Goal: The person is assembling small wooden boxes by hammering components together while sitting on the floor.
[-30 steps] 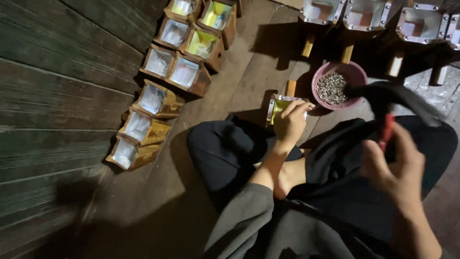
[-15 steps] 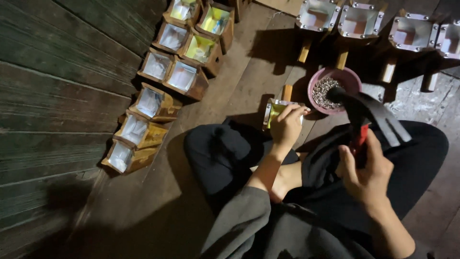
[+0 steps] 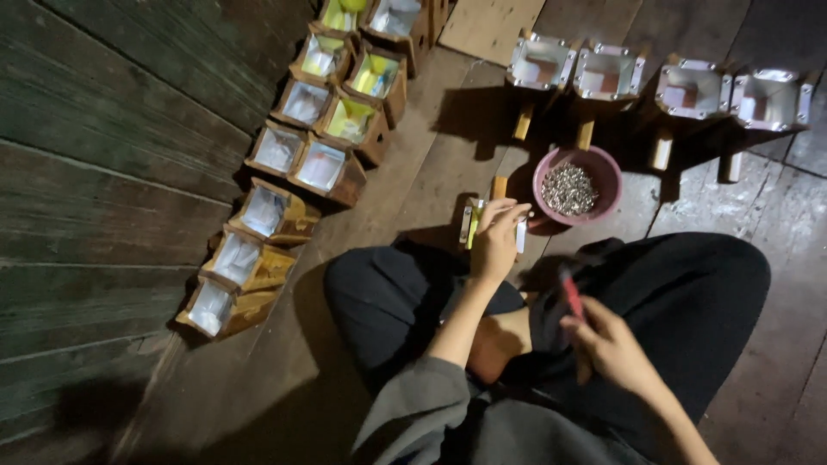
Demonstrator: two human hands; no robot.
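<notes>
head view shows the left hand [image 3: 498, 237] closed around one small wooden box [image 3: 475, 222] with a metal rim, held on the plank floor [image 3: 405, 198] just beside one pink bowl [image 3: 594, 168] of small metal pieces. right hand [image 3: 613, 346] is curled shut on one red-handled tool [image 3: 570, 293] above the lap. four metal-lined boxes [image 3: 539, 62] stand beyond the bowl, and at least nine finished ones [image 3: 320, 166] line the wall.

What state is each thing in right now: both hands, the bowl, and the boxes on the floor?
Left hand: grip shut on small box.
Right hand: grip shut on red-handled tool.
Pink bowl: upright, holding small metal pieces.
Wooden boxes: lined along the wall.
Metal-rimmed boxes: in a row, open.
</notes>
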